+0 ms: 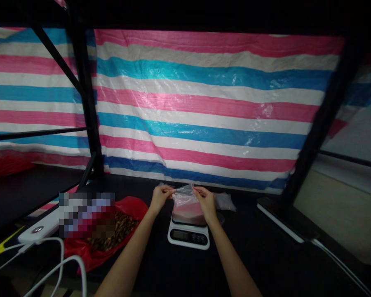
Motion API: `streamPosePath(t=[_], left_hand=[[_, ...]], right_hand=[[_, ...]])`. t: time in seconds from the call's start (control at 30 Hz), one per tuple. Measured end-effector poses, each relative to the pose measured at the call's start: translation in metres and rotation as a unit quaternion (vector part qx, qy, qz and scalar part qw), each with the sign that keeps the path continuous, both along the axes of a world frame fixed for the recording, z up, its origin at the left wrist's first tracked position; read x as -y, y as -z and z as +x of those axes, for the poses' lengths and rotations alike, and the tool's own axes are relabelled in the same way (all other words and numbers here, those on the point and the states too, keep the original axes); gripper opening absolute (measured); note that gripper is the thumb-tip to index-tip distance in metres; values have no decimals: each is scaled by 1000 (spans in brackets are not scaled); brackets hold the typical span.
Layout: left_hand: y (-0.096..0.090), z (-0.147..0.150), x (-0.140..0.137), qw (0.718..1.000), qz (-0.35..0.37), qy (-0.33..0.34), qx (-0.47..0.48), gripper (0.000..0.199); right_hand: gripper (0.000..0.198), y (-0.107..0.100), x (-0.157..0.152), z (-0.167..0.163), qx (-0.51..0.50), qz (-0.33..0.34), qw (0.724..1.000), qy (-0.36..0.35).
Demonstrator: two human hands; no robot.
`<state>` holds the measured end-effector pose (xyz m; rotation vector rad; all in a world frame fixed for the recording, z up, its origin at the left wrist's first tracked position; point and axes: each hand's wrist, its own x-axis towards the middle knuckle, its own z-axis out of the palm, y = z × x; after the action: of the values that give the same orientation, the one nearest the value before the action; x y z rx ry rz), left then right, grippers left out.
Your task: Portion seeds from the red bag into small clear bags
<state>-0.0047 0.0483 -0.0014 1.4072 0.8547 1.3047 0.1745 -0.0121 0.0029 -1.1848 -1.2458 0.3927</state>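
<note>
A clear plastic bag [183,193] is stretched between my two hands above the kitchen scale [188,239]. My left hand [161,198] pinches the bag's left upper corner. At the opposite corner, my right hand [205,202] has its fingers closed on the plastic. The scale is white with a dark display panel facing me, and its shiny platform lies just below the bag. Whether the bag holds anything I cannot tell. Behind my right hand lie more clear plastic bags [225,201].
To the left, an open red plastic bag [131,204] holds many small brown pieces [123,227]. Beside it lie a white power bank [38,227] and white cables [80,268]. A dark flat device [284,220] with a cable rests at right. Black frame posts [88,107] flank a striped sheet [204,111].
</note>
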Motion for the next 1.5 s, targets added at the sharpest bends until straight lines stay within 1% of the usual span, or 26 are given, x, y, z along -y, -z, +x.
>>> streamPosePath(t=[0.07,0.13,0.2,0.27,0.33,0.43,0.57,0.63,0.73,0.8,0.83,0.93,1.0,1.07,1.13,1.2,1.27,1.37,1.43,1.5], left_hand=[[0,2,1,1000,1,3,10,35],[1,4,4,999,-15,37,7,39],[2,6,6,994,-35,101,-20,43],[5,7,8,982,-41,171,-68,43],[8,7,8,972,-31,211,-100,40],[10,5,6,971,-21,216,-102,36],[7,3,6,971,-29,220,-86,35],[5,2,8,969,-38,230,-80,37],[4,2,10,963,-43,250,-96,36],[1,1,11,967,-48,233,-91,34],[-1,0,12,973,-49,212,-75,33],[-9,-3,17,987,-32,153,-23,34],[-13,-5,19,989,-21,147,-25,34],[-12,-4,19,986,-14,158,-46,33],[-7,0,16,984,-6,168,-57,31],[-1,4,12,984,-1,174,-47,32],[5,8,7,988,0,155,-18,34],[10,8,1,993,1,116,21,35],[10,7,0,993,1,111,28,36],[10,6,1,992,-1,126,24,38]], right_hand=[[23,1,0,0,-10,1,1000,0],[24,1,-1,2,-21,8,1000,13],[26,0,-1,5,-34,23,999,29],[28,-1,0,7,-45,37,998,38],[29,-2,1,8,-49,42,997,39],[29,-3,2,7,-55,41,997,38],[28,-2,2,6,-68,44,996,36],[28,-1,2,7,-69,42,996,37],[28,-1,2,9,-52,31,997,44],[29,-2,4,9,-39,21,998,44],[30,-3,4,8,-36,15,999,36],[29,-4,7,1,-13,-3,999,-36],[25,-5,9,-7,24,-11,996,-87],[21,-5,11,-15,55,-29,992,-112],[21,-5,13,-20,68,-47,990,-117],[22,-5,14,-21,67,-53,990,-110],[24,-4,13,-19,59,-58,992,-96],[26,2,9,-13,53,-92,992,-72],[28,6,4,-9,31,-115,991,-67],[32,10,1,-7,-5,-120,990,-69]])
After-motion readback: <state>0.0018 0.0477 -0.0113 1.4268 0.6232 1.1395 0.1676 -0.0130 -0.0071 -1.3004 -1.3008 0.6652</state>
